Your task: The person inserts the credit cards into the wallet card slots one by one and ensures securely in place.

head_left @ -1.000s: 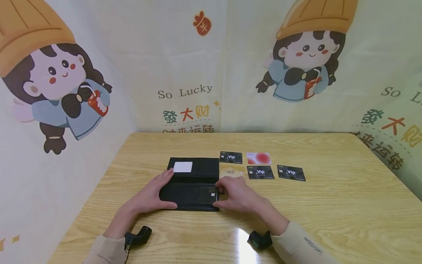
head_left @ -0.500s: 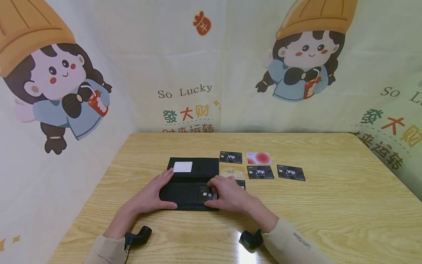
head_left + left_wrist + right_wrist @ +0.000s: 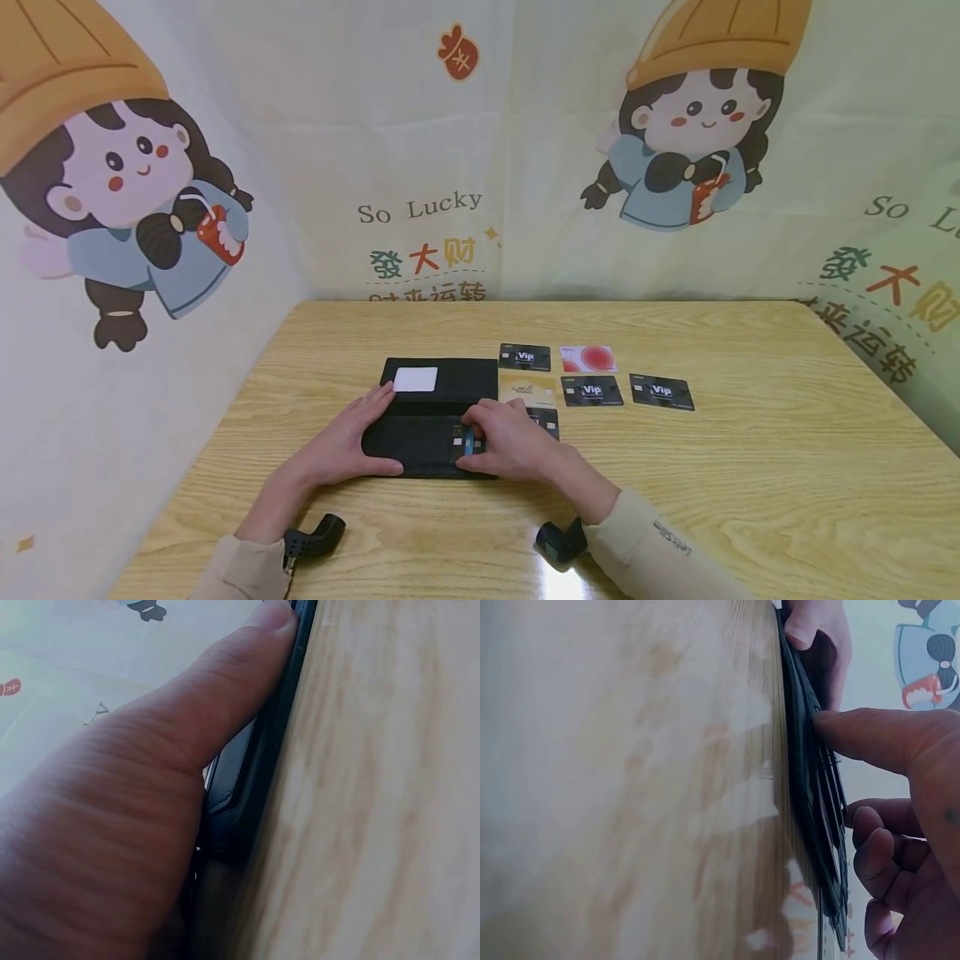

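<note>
A long black wallet (image 3: 411,440) lies unfolded on the table, a white card (image 3: 416,379) showing in its far panel. At its left end rests my left hand (image 3: 341,437), thumb along the near edge and fingers up near the white card. My right hand (image 3: 510,437) is over the right end of the near panel. Its thumb and index finger pinch a small fan of cards (image 3: 457,442) across their short sides. A blue strip (image 3: 469,442) shows among the dark cards. In the right wrist view, the thumb touches the layered card edges (image 3: 829,795); the fingers curl behind.
Right of the wallet lie a gold card (image 3: 527,389), a pink-and-red card (image 3: 588,359) and several black cards (image 3: 592,391). One black card (image 3: 551,423) is partly hidden behind my right hand. The wooden table (image 3: 750,483) meets a printed cloth backdrop (image 3: 555,250) behind.
My right hand has moved left along the near panel. The dark VIP card has shifted left with it, and further cards, including the blue strip, now show beside it. My left hand stays put.
</note>
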The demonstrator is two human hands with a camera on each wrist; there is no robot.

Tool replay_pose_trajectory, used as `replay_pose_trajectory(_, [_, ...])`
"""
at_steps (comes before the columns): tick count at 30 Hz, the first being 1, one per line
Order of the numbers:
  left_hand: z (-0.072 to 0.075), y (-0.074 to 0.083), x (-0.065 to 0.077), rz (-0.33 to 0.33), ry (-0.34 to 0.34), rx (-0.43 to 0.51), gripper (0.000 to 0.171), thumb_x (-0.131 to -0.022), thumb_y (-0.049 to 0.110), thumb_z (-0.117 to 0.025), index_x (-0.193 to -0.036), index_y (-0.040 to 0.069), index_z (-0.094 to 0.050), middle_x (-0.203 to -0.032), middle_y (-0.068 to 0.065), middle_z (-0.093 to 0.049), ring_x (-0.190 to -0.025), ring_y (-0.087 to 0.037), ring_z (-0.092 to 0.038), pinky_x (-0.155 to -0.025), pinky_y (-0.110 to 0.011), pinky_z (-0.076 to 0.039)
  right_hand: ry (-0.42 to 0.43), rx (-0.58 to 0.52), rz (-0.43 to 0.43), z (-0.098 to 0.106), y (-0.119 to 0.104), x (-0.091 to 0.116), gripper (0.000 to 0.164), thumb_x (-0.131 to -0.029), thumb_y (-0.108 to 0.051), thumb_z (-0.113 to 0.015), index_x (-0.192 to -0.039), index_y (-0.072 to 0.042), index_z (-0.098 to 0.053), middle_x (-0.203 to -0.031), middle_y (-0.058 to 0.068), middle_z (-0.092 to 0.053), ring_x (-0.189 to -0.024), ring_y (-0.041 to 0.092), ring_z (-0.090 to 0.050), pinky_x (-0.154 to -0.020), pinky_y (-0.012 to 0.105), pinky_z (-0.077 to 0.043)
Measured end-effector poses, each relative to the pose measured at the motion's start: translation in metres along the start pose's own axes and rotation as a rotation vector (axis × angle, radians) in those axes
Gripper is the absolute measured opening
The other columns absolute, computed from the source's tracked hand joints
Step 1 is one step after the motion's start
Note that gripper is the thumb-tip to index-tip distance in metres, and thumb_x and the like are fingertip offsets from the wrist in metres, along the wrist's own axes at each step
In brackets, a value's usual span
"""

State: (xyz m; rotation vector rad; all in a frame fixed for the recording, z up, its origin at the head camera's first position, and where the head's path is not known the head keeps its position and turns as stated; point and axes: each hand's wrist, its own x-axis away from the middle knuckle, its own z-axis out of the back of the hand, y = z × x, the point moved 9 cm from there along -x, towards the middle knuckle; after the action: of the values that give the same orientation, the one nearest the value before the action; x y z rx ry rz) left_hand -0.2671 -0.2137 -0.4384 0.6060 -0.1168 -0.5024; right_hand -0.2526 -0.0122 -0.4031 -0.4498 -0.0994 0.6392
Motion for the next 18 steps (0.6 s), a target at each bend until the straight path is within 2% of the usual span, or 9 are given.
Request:
replay_pose_trajectory(12, [0.0008, -0.001, 0.0008, 0.003, -0.002, 0.001, 0.114, -0.075, 0.061, -0.082, -0.159, 0.004, -0.029, -0.166, -0.011, -0.021, -0.151, -0.04, -0.016, -0.118, -0.06, -0.013, -0.025, -0.004, -0.003, -0.0043, -0.0008, -0.0029, 0.046, -0.086, -0.04, -0.08, -0.118, -0.009, -0.068, -0.086, -0.01, -0.053, -0.082, 0.008, -0.052, -0.086, 0.04, -0.036])
replay_pose_trajectory(18, [-0.0003, -0.0006, 0.0004, -0.003, -0.001, 0.007, 0.114, -0.075, 0.06, -0.082, -0.159, 0.004, -0.029, -0.166, -0.011, -0.021, -0.15, -0.04, -0.016, -0.118, -0.06, -0.013, -0.032, 0.015, -0.036, -0.0051, 0.0018, -0.0001, 0.05, -0.086, -0.044, -0.079, -0.121, -0.01, -0.067, -0.09, -0.01, -0.054, -0.084, 0.008, -0.052, -0.086, 0.042, -0.037])
